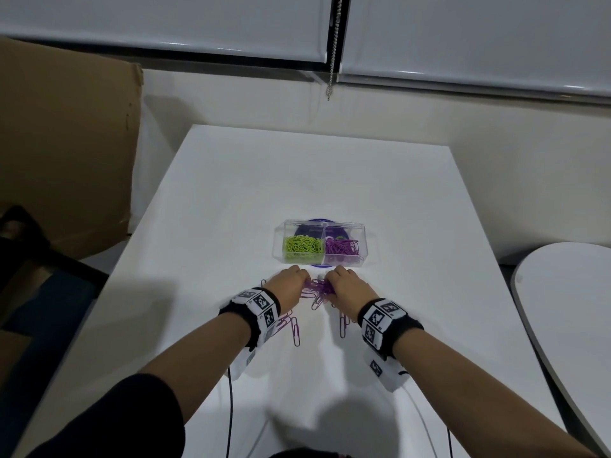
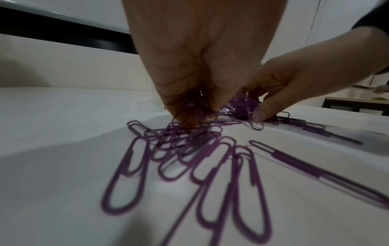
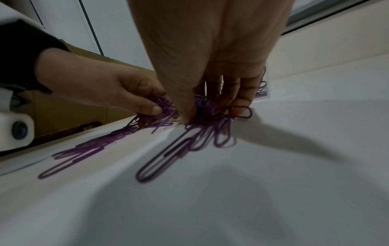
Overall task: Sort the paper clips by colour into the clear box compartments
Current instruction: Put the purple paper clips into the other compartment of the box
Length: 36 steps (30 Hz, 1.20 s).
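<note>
A clear box [image 1: 362, 233] stands mid-table, with green clips [image 1: 302, 247] in its left compartment and purple clips [image 1: 342, 248] in its right. Just in front of it lies a heap of purple paper clips [image 1: 319, 289] on the white table. My left hand [image 1: 291, 284] and right hand [image 1: 347, 284] meet over the heap from either side. Fingers and thumb of each hand curl round a bunch of purple clips [image 2: 189, 119] [image 3: 202, 111]. More purple clips [image 1: 296, 330] lie loose near my left wrist, and a few purple clips [image 1: 344, 323] lie by my right wrist.
A purple disc [image 1: 314, 230] lies under the box. A brown cardboard box [image 1: 66, 143] stands off the table's left side. A white round table [image 1: 568, 309] sits at the right. A blind chain [image 1: 332, 61] hangs at the back wall.
</note>
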Available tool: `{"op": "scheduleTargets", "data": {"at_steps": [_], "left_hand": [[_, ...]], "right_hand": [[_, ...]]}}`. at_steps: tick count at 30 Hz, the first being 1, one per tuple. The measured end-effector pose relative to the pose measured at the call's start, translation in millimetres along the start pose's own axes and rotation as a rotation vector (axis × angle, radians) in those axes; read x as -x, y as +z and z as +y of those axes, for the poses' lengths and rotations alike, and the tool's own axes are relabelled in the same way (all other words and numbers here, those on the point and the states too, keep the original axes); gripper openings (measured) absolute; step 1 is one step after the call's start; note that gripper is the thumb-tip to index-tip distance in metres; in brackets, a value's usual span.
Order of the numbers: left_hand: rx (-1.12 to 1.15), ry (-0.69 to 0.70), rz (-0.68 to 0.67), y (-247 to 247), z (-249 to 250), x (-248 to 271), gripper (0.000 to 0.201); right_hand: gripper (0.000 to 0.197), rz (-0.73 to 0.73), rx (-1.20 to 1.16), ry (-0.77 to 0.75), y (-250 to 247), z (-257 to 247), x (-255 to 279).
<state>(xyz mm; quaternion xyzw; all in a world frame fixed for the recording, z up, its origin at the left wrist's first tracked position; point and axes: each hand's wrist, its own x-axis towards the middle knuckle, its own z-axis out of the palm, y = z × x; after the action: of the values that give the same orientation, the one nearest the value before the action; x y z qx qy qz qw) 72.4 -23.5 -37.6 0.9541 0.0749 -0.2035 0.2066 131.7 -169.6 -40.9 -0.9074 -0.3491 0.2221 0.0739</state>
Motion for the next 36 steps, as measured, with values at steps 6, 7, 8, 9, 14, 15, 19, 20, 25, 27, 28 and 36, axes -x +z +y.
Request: {"op": "scheduleTargets", "data": {"at_steps": [6,7,8,9,14,15,19,20,25,27,28,36], "left_hand": [[0.08,-0.039,-0.016,-6,-8,0,0.04],[0.094,-0.051,-0.013,-7,-8,-1,0.035],[0.11,-0.062,-0.013,-8,-8,0,0.031],[0.122,-0.065,-0.011,-9,-8,0,0.029],[0.081,-0.05,0.047,-12,-9,6,0.025],[0.075,-0.048,0.049,-13,-9,7,0.027],[0.04,-0.036,-0.015,-19,-14,9,0.036],[0.048,-0.028,-0.028,-21,-16,10,0.037],[0.107,-0.04,-0.036,-28,-35,13,0.032],[0.058,-0.074,-0.027,-31,-40,16,0.033],[0.019,-0.098,-0.018,-32,-41,18,0.035],[-0.136,-0.442,0.039,-33,-48,35,0.063]], "right_hand": [[0.035,-0.033,-0.026,0.0,-1,6,-4],[0.034,-0.032,-0.022,0.005,0,7,-4],[0.032,-0.026,-0.022,0.014,-1,8,-4],[0.031,-0.017,-0.028,0.024,-1,8,-4],[0.025,0.052,-0.135,0.065,-9,7,-2],[0.025,0.06,-0.152,0.074,-11,7,-1],[0.021,0.077,-0.229,0.096,-20,9,4],[0.017,0.077,-0.269,0.099,-22,10,5],[0.009,0.086,-0.446,0.118,-27,13,10],[0.005,0.092,-0.502,0.14,-28,14,13],[0.004,0.09,-0.526,0.146,-29,15,14],[0.023,-0.006,-0.415,0.158,-23,26,26]]}}
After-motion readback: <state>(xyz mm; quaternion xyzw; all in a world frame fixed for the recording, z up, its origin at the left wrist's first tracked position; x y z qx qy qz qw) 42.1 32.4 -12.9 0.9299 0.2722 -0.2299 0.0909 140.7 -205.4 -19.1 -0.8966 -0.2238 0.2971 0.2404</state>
